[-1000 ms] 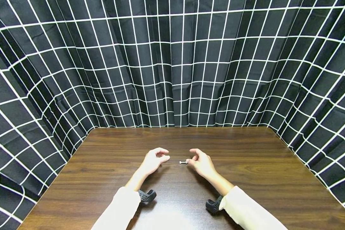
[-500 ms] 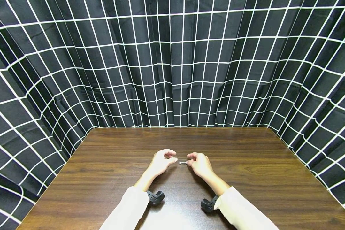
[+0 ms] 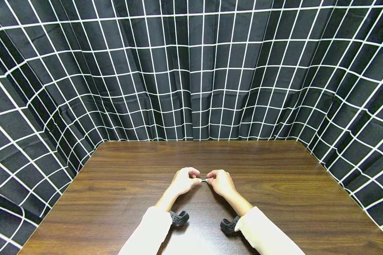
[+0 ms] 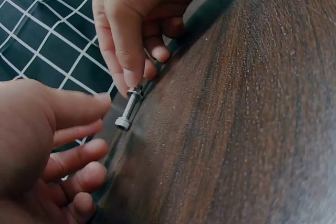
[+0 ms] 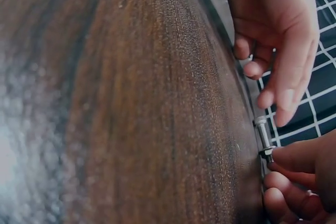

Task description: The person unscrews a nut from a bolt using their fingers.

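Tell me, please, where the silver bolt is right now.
In the head view, the silver bolt is just right of centre, between the left hand and the right hand, which pinches the end opposite its head.

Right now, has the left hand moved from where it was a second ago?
Yes. In the head view, judged against the far table edge, the left hand has shifted rightward, nearer the bolt.
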{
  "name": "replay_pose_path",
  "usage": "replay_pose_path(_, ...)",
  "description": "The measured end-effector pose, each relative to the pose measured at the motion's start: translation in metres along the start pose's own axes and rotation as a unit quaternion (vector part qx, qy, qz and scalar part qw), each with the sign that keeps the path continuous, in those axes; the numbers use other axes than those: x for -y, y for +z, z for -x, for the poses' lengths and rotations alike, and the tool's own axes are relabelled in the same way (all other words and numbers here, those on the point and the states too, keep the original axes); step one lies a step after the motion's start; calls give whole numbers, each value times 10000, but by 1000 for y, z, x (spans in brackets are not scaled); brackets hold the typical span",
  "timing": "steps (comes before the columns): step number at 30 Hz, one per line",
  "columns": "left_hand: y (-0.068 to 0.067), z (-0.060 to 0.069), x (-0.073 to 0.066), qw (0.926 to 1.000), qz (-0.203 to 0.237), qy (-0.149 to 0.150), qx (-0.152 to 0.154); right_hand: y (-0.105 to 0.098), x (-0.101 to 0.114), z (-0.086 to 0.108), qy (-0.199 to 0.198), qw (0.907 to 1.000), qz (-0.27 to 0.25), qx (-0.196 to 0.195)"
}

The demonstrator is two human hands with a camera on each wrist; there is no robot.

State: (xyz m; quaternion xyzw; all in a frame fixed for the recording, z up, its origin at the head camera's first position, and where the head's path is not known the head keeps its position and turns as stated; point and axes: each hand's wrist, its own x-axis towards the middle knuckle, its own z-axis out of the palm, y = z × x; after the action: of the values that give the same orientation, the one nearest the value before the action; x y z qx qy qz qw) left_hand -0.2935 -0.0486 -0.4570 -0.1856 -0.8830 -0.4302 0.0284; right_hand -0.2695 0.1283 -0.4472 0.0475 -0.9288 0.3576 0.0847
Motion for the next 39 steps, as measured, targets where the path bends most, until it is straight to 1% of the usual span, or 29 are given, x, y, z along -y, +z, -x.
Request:
replay_pose_path(5, 2, 0, -4, 9989, -371, -297, -54, 0, 0, 0, 10, 9999, 110, 13)
replay_pose_path(7, 3, 0, -5, 9981, -501, -347, -86, 0, 1, 0, 18, 9999, 146, 6)
replay_pose_path(13, 8, 0, -9, 9947, -934, -361, -240, 0, 1, 0, 154, 9998, 116, 12)
replay_pose_path(17, 12, 1, -11, 9904, -1268, -422, -347, 1, 2, 0, 125, 9998, 161, -9)
replay_pose_path(20, 14, 1, -13, 9883, -1384, -488, -416, 1, 2, 0, 60, 9998, 198, -5)
replay_pose_path(25, 13, 1, -15, 9881, -1359, -582, -435, 1, 2, 0, 13, 9998, 185, 113)
replay_pose_path(32, 13, 0, -14, 9868, -1468, -514, -462, 0, 1, -3, -42, 9995, 241, 220)
replay_pose_path(36, 11, 0, -12, 9902, -1240, -445, -468, -2, 2, -4, 74, 9992, 134, 372)
replay_pose_path(39, 8, -1, -11, 9930, -1003, -319, -530, -2, 2, -5, 165, 9990, -121, 391)
